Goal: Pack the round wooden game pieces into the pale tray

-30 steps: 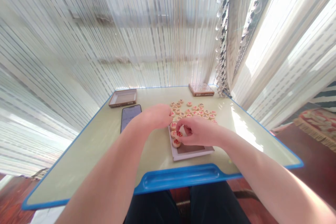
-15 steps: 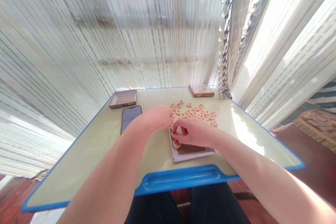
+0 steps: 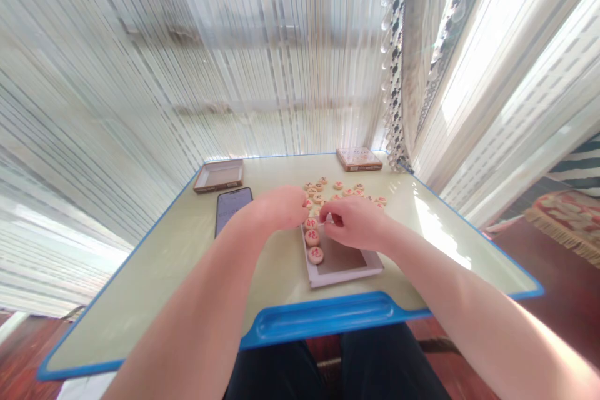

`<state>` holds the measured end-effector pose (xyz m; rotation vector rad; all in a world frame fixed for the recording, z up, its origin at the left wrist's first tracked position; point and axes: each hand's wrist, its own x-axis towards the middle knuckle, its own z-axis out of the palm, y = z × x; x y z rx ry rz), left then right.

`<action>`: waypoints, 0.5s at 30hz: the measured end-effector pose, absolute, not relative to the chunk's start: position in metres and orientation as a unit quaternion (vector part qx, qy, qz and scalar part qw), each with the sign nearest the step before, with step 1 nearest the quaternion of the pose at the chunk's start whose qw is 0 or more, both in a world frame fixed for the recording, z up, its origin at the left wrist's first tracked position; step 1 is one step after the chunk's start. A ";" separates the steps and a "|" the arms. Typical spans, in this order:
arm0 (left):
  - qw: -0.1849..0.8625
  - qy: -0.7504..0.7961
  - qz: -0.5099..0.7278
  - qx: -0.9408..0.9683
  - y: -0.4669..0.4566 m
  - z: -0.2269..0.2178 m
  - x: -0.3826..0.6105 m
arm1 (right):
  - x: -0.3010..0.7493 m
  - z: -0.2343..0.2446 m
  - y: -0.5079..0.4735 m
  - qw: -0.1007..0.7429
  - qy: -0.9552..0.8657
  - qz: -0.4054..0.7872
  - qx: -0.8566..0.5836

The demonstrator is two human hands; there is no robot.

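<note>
1. Chess pieces [image 3: 312, 238] line the 9 o'clock edge of the tray [image 3: 344, 274], just beside my right hand [image 3: 356, 224]; its fingers are curled, and I cannot tell what they grip.
2. My left hand [image 3: 276, 207], loosely curled with its grip hidden, meets the loose pieces [image 3: 337, 186] at the tray's 12 o'clock.
3. A phone [image 3: 232, 207] lies at that hand's 9 o'clock.

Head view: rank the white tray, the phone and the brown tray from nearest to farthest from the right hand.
1. White tray: directly under the right hand, at the near edge.
2. Phone: lying flat, off to the left.
3. Brown tray: far left corner, just beyond the phone.
</note>
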<state>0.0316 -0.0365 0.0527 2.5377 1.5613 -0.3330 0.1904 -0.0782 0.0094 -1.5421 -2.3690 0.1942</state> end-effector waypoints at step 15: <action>0.078 0.517 -0.112 0.845 -0.035 0.052 0.031 | 0.187 0.005 -0.079 0.073 -0.854 0.019 -0.515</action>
